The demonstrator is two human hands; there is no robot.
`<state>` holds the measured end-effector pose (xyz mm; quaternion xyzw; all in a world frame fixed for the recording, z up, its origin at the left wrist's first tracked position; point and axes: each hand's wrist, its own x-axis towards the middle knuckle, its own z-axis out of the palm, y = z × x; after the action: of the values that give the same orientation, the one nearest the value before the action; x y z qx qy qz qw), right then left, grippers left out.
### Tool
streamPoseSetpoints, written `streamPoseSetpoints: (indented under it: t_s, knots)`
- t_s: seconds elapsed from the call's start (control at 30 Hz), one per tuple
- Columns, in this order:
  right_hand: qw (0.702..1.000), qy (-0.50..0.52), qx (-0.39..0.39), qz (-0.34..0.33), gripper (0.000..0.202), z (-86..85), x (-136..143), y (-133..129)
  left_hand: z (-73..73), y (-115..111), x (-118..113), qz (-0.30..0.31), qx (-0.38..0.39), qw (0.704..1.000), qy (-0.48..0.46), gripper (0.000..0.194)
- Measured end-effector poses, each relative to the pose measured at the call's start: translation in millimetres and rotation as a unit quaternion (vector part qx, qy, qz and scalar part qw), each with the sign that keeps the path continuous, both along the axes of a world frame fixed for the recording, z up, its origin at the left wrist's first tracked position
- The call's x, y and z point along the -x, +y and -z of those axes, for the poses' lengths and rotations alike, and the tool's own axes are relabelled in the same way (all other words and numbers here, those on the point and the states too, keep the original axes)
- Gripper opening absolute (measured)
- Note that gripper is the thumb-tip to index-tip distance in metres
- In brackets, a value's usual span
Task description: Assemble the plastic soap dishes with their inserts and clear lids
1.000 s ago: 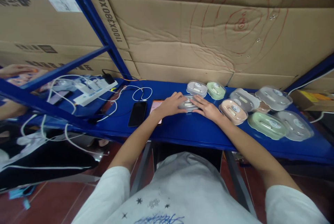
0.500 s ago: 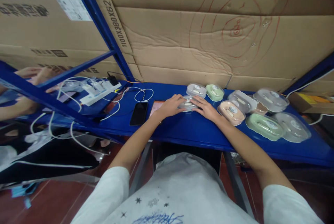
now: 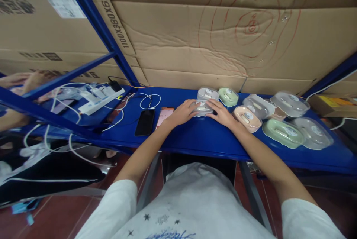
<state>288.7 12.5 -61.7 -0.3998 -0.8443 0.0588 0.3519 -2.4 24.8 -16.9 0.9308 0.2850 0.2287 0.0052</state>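
A small grey oval container with a clear plastic cover (image 3: 203, 109) lies on the blue table in front of me. My left hand (image 3: 184, 112) grips its left side, with the fingers bent over the edge. From the right, my right hand (image 3: 220, 113) holds the opposite side, fingers along the rim and thumb near the front. Right behind it sit another grey container (image 3: 208, 93) and a light green one (image 3: 228, 97). Beside my right wrist is a peach container (image 3: 247, 119) with a round sticker. The undersides of my fingers are hidden.
More covered containers, such as a green one (image 3: 283, 133) and a clear grey one (image 3: 314, 132), stand at right. Left of my arm lie a black phone (image 3: 144, 122) and a lit phone (image 3: 164, 115). A power strip (image 3: 100, 100) with white cables lies further left, near another person's hands (image 3: 36, 83).
The view has shifted slightly. My fingers have spread a little along the sides of the grey container, so more of its top shows. The container stays in place between my hands.
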Motion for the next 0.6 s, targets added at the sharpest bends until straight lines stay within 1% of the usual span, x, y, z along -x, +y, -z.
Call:
streamPoseSetpoints:
  t_s: [0.17,0.37,0.5,0.6]
  knots:
    - [1.000,0.004,0.006,0.006,0.073,-3.3,-0.7,-0.9,4.8,-3.4,-0.5,0.025,0.009,0.999,-0.040,0.044]
    - [0.999,0.015,0.032,0.016,0.062,-6.7,-1.8,-4.4,11.2,2.2,2.9,0.025,0.062,0.995,-0.072,0.048]
    - [0.998,0.007,0.051,0.031,0.063,-6.3,-4.1,-6.7,10.2,2.6,3.9,0.025,0.068,0.995,-0.073,0.044]
    - [0.998,-0.011,0.056,0.026,0.065,-7.6,-3.9,-9.7,8.2,1.1,4.4,0.021,0.066,0.995,-0.078,0.040]
